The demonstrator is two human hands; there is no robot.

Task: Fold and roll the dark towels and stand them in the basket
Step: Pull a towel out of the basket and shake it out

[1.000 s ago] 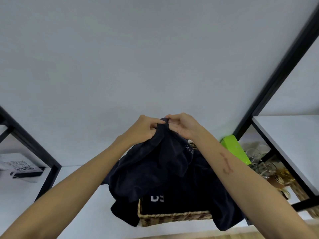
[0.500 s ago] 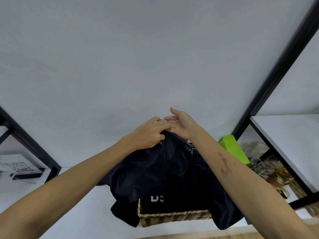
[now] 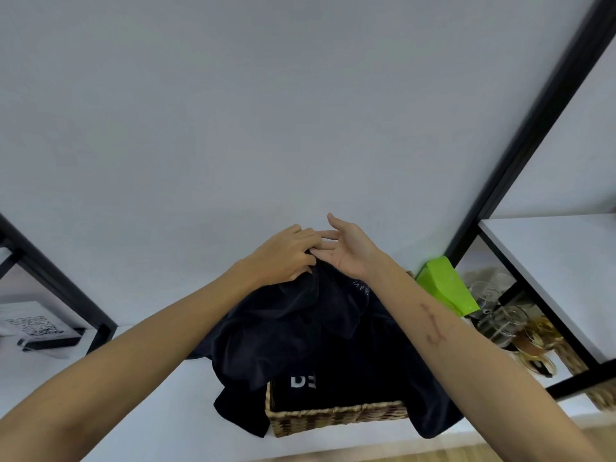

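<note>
A dark towel (image 3: pixel 293 328) hangs bunched above a woven basket (image 3: pixel 336 420) on the white shelf. My left hand (image 3: pixel 286 255) pinches the towel's top edge and holds it up. My right hand (image 3: pixel 346 251) is beside it with palm up and fingers spread, its fingertips touching the left hand, gripping nothing. More dark cloth with white lettering (image 3: pixel 303 381) fills the basket and spills over its left and right sides.
A bright green box (image 3: pixel 445 290) stands right of the basket. Glassware and gold items (image 3: pixel 513 328) sit under a white shelf board (image 3: pixel 560 261) with black frame posts (image 3: pixel 533 105). A card with a QR code (image 3: pixel 33 328) lies at far left.
My right hand has let go of the towel's top edge and opened its fingers. My left hand has kept its grip and shifted slightly right.
</note>
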